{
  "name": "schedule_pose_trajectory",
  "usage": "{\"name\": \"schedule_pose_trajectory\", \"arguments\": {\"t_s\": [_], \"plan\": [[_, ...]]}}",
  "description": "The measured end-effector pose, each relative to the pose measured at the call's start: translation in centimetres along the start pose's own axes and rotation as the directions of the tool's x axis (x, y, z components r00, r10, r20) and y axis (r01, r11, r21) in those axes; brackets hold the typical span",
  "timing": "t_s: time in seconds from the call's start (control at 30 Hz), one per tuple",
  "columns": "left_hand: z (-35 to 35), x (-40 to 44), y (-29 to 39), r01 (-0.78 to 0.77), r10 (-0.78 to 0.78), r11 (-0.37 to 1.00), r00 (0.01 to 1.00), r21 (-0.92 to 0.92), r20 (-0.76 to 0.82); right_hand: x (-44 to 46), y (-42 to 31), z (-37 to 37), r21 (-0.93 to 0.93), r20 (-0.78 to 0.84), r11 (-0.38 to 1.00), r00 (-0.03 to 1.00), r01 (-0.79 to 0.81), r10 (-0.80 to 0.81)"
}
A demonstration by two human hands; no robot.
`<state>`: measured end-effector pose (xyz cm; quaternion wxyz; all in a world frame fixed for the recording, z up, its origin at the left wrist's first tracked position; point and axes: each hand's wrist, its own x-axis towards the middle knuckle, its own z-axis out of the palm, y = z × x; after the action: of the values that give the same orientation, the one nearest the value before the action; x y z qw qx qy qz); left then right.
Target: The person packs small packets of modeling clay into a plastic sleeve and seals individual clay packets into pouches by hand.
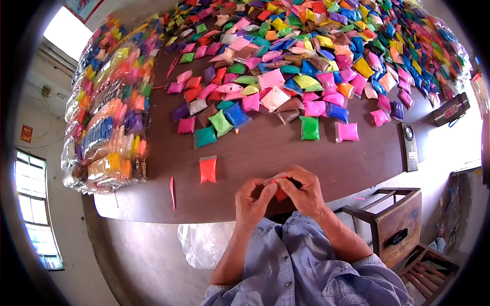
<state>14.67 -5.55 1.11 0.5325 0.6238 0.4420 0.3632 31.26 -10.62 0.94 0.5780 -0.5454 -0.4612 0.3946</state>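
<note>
Close to my chest, at the table's front edge, both hands pinch the top of a small red packet [280, 194]. My left hand [251, 202] is closed, thumb against the fingers on one side of it. Opposite, my right hand [306, 194] has its thumb and fingertips pressed on the other side. The fingers hide much of the packet. A second red packet [207, 170], in a clear bag, lies flat on the table to the left. Further left is a thin pink plastic stick [172, 193], apart from both hands.
Many colored packets [273, 97] are heaped across the back of the brown table [255, 148]. Large clear bags of packets [109, 122] are stacked at the left. A black bottle [451, 109] and a dark flat case [409, 147] lie right. A wooden stool [398, 224] stands below.
</note>
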Motion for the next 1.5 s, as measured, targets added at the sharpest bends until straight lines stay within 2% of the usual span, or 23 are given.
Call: {"name": "schedule_pose_trajectory", "arguments": {"t_s": [0.07,0.17,0.4,0.5,0.57,0.6,0.67,0.8,0.9,1.0,1.1,1.17,1.3,1.37,1.5], "plan": [[0.2,0.2,0.5,0.002,-0.002,1.0,1.0,0.019,-0.003,-0.1,-0.3,0.3,-0.05,-0.045,0.998,0.998,0.039,-0.041],[-0.1,0.2,-0.1,0.03,-0.03,0.999,1.0,-0.019,0.006,-0.2,-0.2,0.4,-0.1,-0.031,0.995,1.0,-0.002,-0.001],[-0.2,0.0,-0.2,0.021,-0.02,0.999,0.999,-0.04,0.028,-0.3,0.6,0.6,-0.115,-0.086,0.993,0.996,-0.016,0.006],[0.0,0.1,0.8,0.075,-0.073,0.994,0.997,-0.085,0.026,-0.3,0.6,0.8,-0.055,-0.141,0.998,0.99,0.002,-0.01],[-0.2,0.3,0.5,0.071,-0.065,0.997,0.989,-0.038,0.129,-0.2,0.3,0.8,-0.104,-0.178,0.993,0.982,0.046,-0.065],[0.0,0.3,0.3,0.072,-0.066,0.997,0.989,-0.039,0.131,-0.3,0.4,0.8,-0.105,-0.179,0.993,0.982,0.045,-0.063],[0.4,0.3,0.0,-0.08,0.082,0.997,0.993,-0.023,0.088,-0.3,0.7,1.0,-0.097,-0.19,0.993,0.978,0.066,-0.083],[-0.2,0.2,-0.7,-0.078,0.074,0.996,0.994,0.05,0.083,-0.2,0.1,1.2,-0.145,-0.158,0.988,0.985,0.05,-0.073],[-0.3,0.1,-0.5,-0.031,0.029,0.999,0.996,0.027,0.084,-0.4,0.2,1.2,-0.067,-0.096,0.997,0.995,-0.034,0.028],[-0.1,0.2,0.6,0.002,-0.004,1.0,0.997,0.021,0.079,-0.6,0.4,1.1,-0.123,-0.162,0.992,0.987,-0.005,-0.015],[-0.2,0.3,1.0,0.032,-0.035,0.999,0.985,0.018,0.168,-0.7,0.6,1.0,-0.136,-0.22,0.991,0.975,0.0,-0.03],[-0.1,0.4,1.2,-0.032,0.008,0.991,0.983,0.128,0.183,-0.7,0.6,0.9,-0.12,-0.234,0.993,0.971,0.01,-0.038],[-0.2,0.4,-0.2,-0.023,0.008,0.995,0.989,0.096,0.148,-0.5,0.1,1.1,-0.097,-0.235,0.995,0.971,0.009,-0.031],[-0.5,0.4,-0.4,0.0,-0.002,1.0,0.993,0.014,0.116,-0.4,0.0,1.2,-0.093,-0.154,0.995,0.988,-0.035,0.02],[-0.7,0.3,-0.4,-0.004,0.003,1.0,0.991,0.003,0.136,-0.4,-0.2,0.9,-0.146,-0.08,0.988,0.996,-0.039,0.028]]}}
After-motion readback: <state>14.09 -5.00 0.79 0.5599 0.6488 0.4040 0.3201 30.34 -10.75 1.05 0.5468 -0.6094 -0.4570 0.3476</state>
